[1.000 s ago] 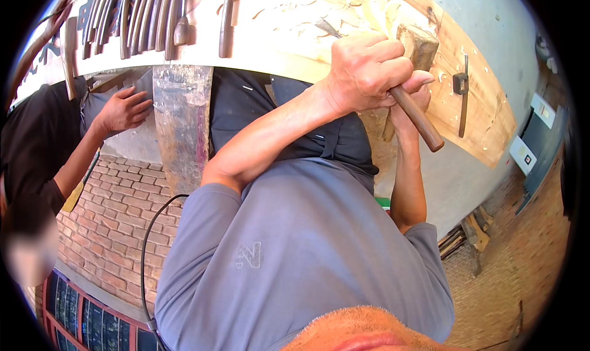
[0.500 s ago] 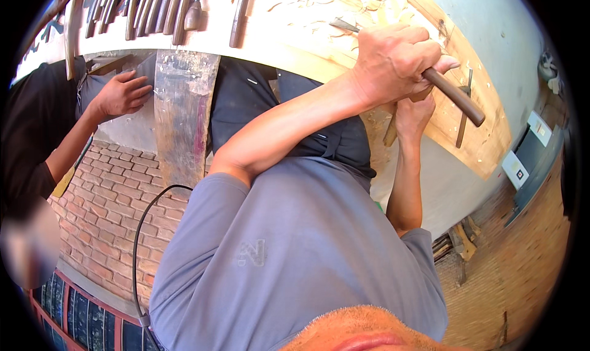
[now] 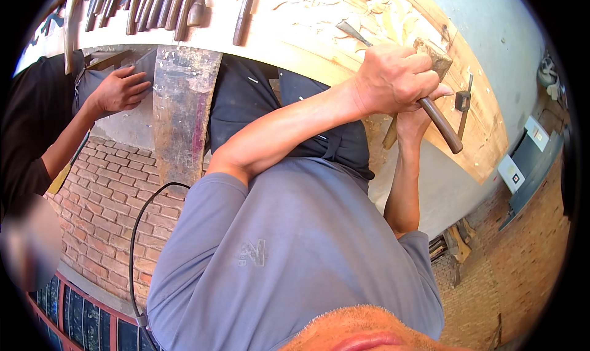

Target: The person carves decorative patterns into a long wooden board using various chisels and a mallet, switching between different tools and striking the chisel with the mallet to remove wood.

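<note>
My left hand (image 3: 396, 78) is wrapped round the brown wooden handle of a chisel (image 3: 444, 125). Its metal blade points to the far left, over the pale wooden board (image 3: 485, 127), and the handle's end sticks out toward me. Just below, my right hand (image 3: 415, 122) is closed and partly covered by the left one. It appears to grip the handle of a wooden mallet (image 3: 436, 59), whose blocky head shows beyond my left knuckles. The lower end of that handle emerges left of my right hand. Curled wood shavings (image 3: 381, 7) lie on the board beyond the blade.
Several wooden-handled tools (image 3: 153, 7) lie in a row at the far left, with another one (image 3: 244, 16) apart. A thin dark tool with a small block (image 3: 464, 102) rests at the board's right. Another person's hand (image 3: 126, 88) is at left, near a worn plank (image 3: 184, 99).
The chisel's handle end has swung down and to the left with my left hand. The mallet's head now shows beyond that hand, where it was hidden before.
</note>
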Tool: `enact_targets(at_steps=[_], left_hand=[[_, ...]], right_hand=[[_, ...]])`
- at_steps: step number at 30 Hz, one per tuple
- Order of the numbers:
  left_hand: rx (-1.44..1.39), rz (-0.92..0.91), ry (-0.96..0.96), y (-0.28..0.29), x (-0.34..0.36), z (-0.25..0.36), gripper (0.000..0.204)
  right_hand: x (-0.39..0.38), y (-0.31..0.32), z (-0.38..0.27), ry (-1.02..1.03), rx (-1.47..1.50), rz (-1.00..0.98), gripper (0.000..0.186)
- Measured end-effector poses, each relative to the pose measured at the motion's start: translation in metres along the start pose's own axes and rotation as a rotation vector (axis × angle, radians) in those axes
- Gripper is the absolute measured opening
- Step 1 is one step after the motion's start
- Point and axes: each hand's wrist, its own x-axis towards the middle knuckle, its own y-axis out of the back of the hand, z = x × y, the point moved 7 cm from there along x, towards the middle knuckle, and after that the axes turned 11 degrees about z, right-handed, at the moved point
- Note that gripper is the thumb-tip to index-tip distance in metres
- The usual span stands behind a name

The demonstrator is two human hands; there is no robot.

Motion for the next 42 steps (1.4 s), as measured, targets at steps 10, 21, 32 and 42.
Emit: enact_targets(at_steps=[10,21,32,42], left_hand=[[0.033,0.005,0.05,-0.005,0.002,-0.002,0.053],[-0.028,-0.066,0.037,-0.004,0.004,0.002,0.053],[-0.346,-0.061,0.03,0.009,0.03,-0.022,0.033],[-0.943,0.402,0.861,0.083,0.066,-0.126,0.047]], right_hand=[[-0.002,-0.003,-0.027,0.01,0.035,0.02,0.061],[-0.001,0.001,-0.015,0.027,0.059,0.003,0.046],[-0.006,-0.001,-0.006,-0.229,0.262,0.082,0.042],[0.0,0.006,0.001,-0.219,0.037,0.11,0.029]])
